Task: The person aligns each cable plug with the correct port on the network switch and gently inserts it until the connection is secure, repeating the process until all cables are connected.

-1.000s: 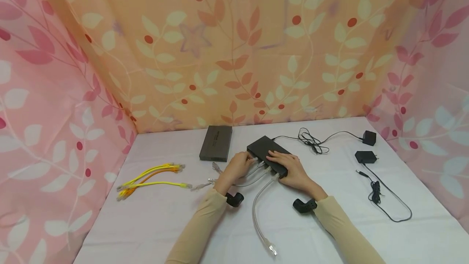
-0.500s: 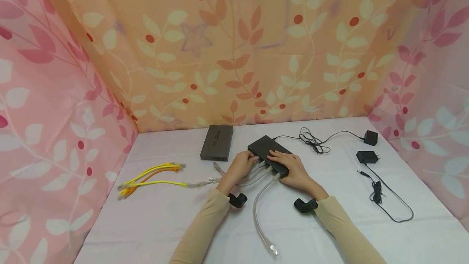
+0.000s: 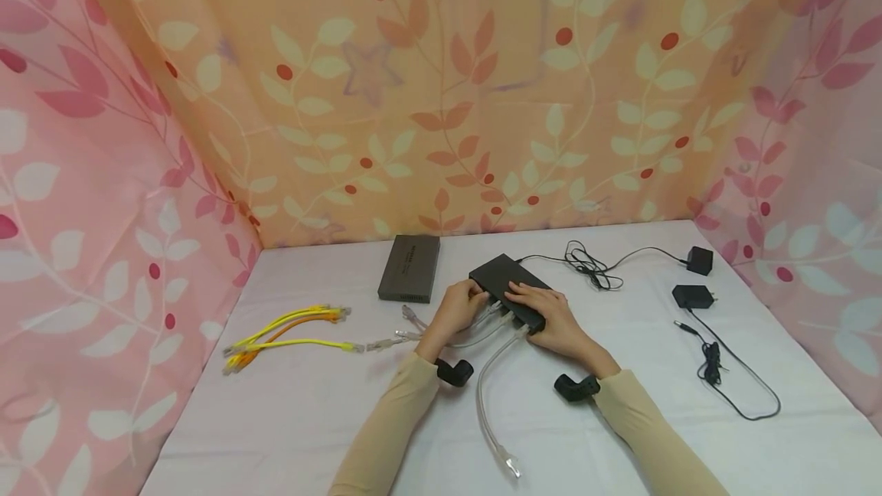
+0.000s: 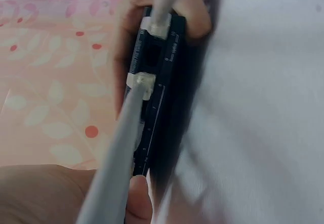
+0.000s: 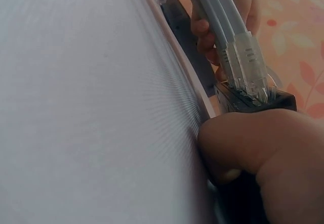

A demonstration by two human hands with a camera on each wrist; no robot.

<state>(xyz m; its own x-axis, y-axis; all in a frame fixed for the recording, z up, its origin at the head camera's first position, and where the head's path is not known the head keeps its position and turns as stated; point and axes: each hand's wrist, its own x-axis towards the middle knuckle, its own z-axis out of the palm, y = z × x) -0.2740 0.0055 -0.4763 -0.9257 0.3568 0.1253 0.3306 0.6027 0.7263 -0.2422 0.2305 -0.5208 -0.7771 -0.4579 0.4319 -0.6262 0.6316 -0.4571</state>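
A black network switch lies tilted on the white table, its port side towards me. My right hand grips its right end, fingers on top and thumb at the port-side edge. My left hand is at the left end of the port row, its fingertips pinching a grey network cable by the plug, mostly hidden. Several grey network cables are plugged into the switch; their loose ends lie on the table. Clear plugs sit side by side in the ports in the right wrist view. Printed port labels show in the left wrist view.
A second, dark grey switch lies behind my left hand. Yellow and orange network cables are at the left. A black power adapter with a bundled cord is at the back right, another adapter in front of it.
My left wrist and forearm have shifted slightly right, fingertips still at the port row. The right hand keeps its hold on the switch. The head view has drifted a little.
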